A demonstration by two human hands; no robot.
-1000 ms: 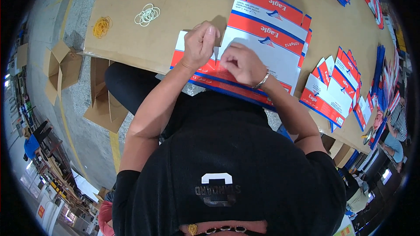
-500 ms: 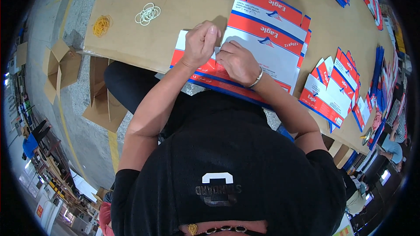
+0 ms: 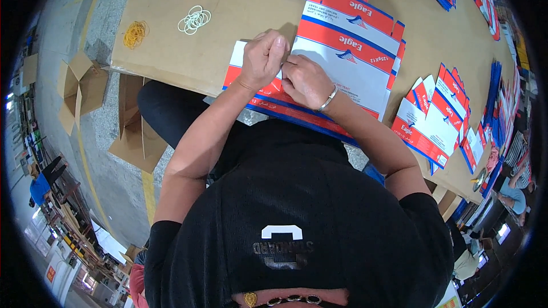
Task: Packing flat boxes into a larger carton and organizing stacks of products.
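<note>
Lying at the near edge of the brown cardboard-covered table (image 3: 171, 51), the stack of flat red, white and blue printed carton blanks (image 3: 342, 63) overhangs that edge toward the person. Both hands meet at the stack's left side: the left hand (image 3: 264, 60) is curled with fingers pinched on a blank's edge, and the right hand (image 3: 305, 81), wearing a silver bracelet, is closed beside it, touching the same sheet. Bare tabletop lies to the left, up to a loose bunch of white rubber bands (image 3: 194, 20) and a yellow bunch (image 3: 136, 34). Smaller blanks (image 3: 434, 117) lie to the right.
</note>
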